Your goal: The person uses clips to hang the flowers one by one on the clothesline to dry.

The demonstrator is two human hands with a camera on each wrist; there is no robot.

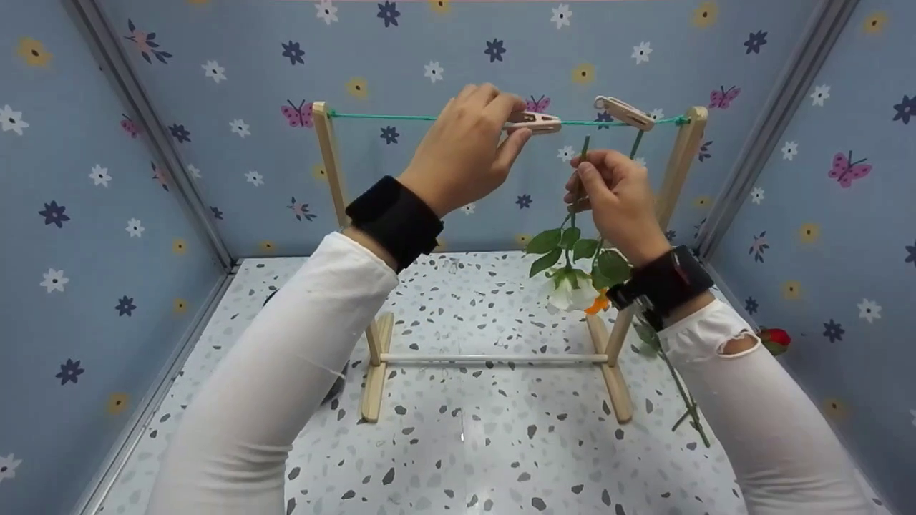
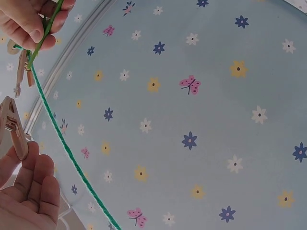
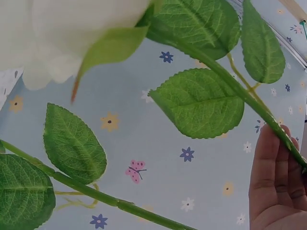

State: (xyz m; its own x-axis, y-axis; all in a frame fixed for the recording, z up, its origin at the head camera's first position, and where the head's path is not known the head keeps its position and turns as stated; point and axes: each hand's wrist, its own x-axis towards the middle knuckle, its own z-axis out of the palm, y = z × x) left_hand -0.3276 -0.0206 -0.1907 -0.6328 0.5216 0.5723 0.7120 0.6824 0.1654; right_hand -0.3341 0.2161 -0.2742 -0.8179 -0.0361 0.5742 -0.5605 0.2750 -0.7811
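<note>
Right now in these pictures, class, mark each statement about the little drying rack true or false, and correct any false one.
1. The left hand pinches a wooden clothespin on the green string. True.
2. The right hand holds a red rose. False: it holds the stem of a white rose, bloom hanging down.
3. A second clothespin sits on the string near the right post. True.
4. The string is yellow. False: it is green.

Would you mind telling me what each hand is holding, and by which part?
The left hand pinches a wooden clothespin by its rear end, on the green string. The right hand holds a white rose upside down by its stem.
</note>
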